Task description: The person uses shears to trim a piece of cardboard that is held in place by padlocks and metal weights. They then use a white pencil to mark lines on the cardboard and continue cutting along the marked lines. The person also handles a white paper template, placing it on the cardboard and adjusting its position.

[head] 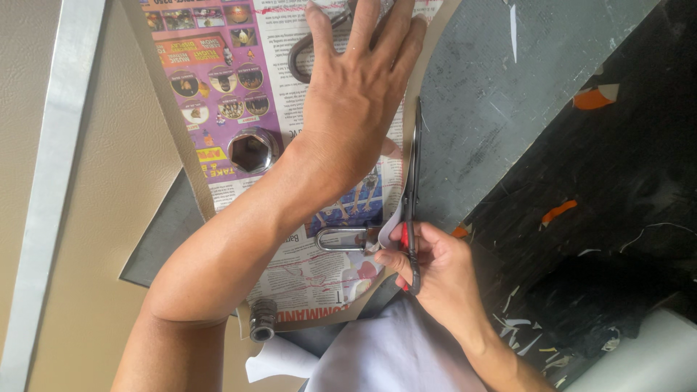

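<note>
My left hand [361, 81] lies flat, palm down, on a sheet of newspaper [290, 94] spread over a beige sheet [102, 218]. My forearm crosses the paper diagonally. My right hand [438, 270] grips a pair of scissors [414, 163] with red handles. The long blades point away from me along the right edge of the newspaper. A strip of the paper curls up next to the handles.
On the newspaper rest a hexagonal metal socket [251, 151], a padlock [341, 238], a metal hook [300, 56] under my left fingers and a small cylinder [263, 320]. At the left lies a metal strip [54, 167]. To the right are a grey board [501, 80] and a dark surface with orange scraps [594, 98].
</note>
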